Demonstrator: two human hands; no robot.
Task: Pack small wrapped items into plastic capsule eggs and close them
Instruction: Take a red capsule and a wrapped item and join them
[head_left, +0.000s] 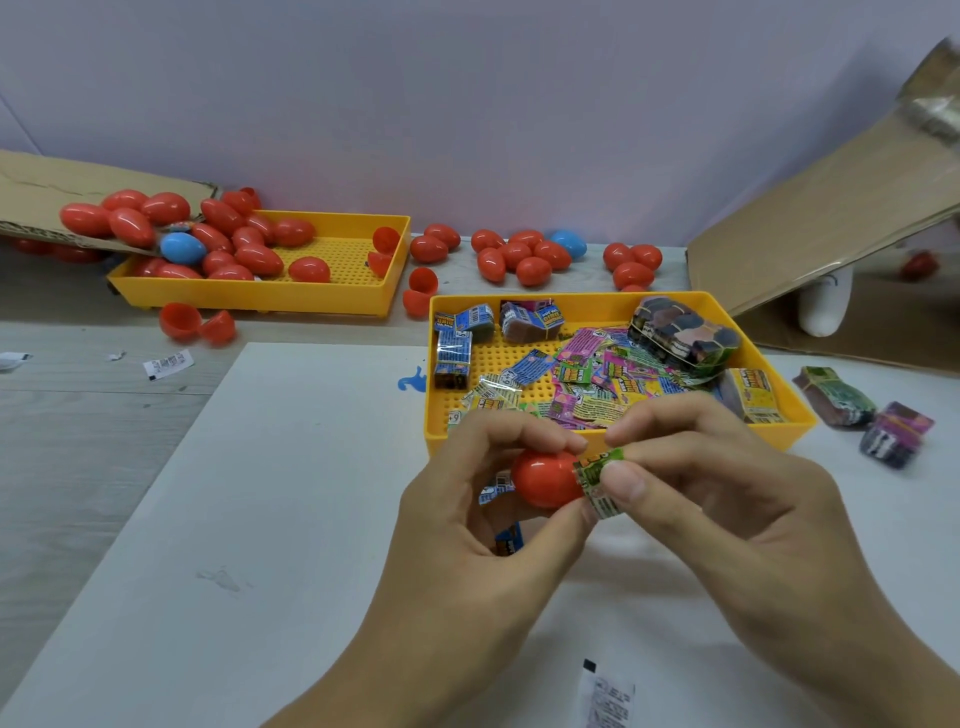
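The bench (311, 467) lies bare and white left of the hands, its near edge out of view. The near tray (618, 436) of wrappers sits just behind them; the far tray (249, 299) holds closed eggs. The left hand (467, 530) curls its fingers (524, 434) round a red egg half (545, 478), held above the bench. The right hand (727, 493) pinches a green wrapper (597, 478) at the half's open mouth (thumb and forefinger tight). A white sachet (605, 699) lies near the bottom.
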